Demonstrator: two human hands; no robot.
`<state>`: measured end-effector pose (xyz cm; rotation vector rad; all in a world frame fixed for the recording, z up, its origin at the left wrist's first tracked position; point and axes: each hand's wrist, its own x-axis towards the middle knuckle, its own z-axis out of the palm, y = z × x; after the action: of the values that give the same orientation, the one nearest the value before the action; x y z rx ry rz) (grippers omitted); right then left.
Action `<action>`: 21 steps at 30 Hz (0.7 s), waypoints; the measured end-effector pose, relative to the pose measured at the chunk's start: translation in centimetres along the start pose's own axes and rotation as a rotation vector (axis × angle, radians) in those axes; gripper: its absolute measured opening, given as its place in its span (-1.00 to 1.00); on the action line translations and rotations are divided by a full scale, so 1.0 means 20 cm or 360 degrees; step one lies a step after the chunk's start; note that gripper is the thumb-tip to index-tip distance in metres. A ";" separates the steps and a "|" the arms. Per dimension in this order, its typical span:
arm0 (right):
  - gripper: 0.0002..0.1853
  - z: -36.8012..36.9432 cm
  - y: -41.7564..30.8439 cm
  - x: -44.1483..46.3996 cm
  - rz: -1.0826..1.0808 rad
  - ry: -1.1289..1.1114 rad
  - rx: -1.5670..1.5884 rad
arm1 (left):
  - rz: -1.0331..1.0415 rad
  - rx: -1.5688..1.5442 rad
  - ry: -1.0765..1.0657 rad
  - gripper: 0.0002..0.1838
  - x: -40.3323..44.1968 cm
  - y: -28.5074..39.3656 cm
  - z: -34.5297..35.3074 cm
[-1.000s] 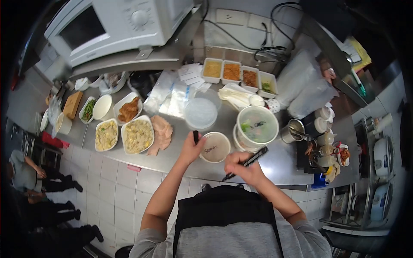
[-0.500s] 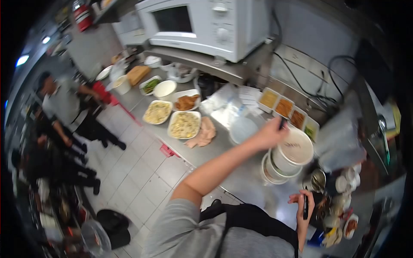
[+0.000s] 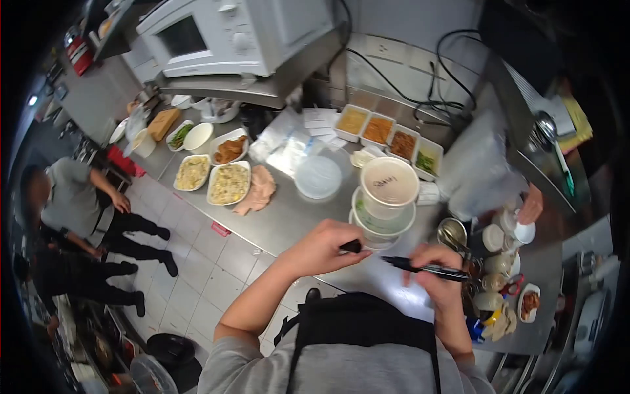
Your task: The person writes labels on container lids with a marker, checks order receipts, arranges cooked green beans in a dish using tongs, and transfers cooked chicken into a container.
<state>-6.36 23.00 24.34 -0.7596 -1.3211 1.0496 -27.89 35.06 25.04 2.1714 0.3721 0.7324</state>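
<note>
Between the fingers of my left hand (image 3: 328, 248) is a black pen cap (image 3: 351, 246), near the counter's front edge. My right hand (image 3: 434, 276) grips a black marker (image 3: 430, 268), its uncapped tip pointing left toward the cap, with a small gap between them. Just beyond my hands, a round tub with handwriting on its lid (image 3: 390, 182) tops a stack, resting on a wider clear-lidded bowl (image 3: 394, 220) with green contents. Left of the stack, a round translucent lid (image 3: 317, 177) lies on the steel counter (image 3: 289, 213).
Two trays of rice (image 3: 229, 183), fried food (image 3: 230, 150) and pink cloth-like material (image 3: 259, 188) are at left. Four small food trays line the back. Condiment containers (image 3: 493, 236) stand at right, near another person's hand (image 3: 530, 205). Other people (image 3: 79, 197) stand at far left.
The written-on tub has gone from the counter to the top of the stack. My left hand has come back from it, and both hands are now close together. The view has swung.
</note>
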 end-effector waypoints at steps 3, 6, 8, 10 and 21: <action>-0.64 0.08 -0.03 0.09 -0.0018 -0.0242 0.0144 | 0.0071 -0.0012 0.0077 -0.81 -0.04 -0.01 0.03; -0.61 0.07 0.01 0.09 0.0043 -0.0301 0.0250 | -0.0035 -0.0023 0.0107 -0.81 -0.07 0.01 0.02; -0.65 0.09 0.01 0.09 0.0100 -0.0286 0.0080 | 0.0034 0.0058 0.0091 -0.82 -0.08 0.00 0.02; -0.68 0.08 0.03 0.08 0.0176 -0.0272 -0.0120 | 0.0059 0.0131 0.0016 -0.84 -0.09 -0.03 0.03; -0.80 0.18 0.25 0.02 0.0069 -0.0713 -0.0436 | -0.0291 -0.0217 -0.0231 -0.88 -0.27 -0.23 0.26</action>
<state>-10.69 24.81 20.42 -0.7838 -1.8665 1.1273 -29.07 32.19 16.84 2.0165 0.4258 0.4812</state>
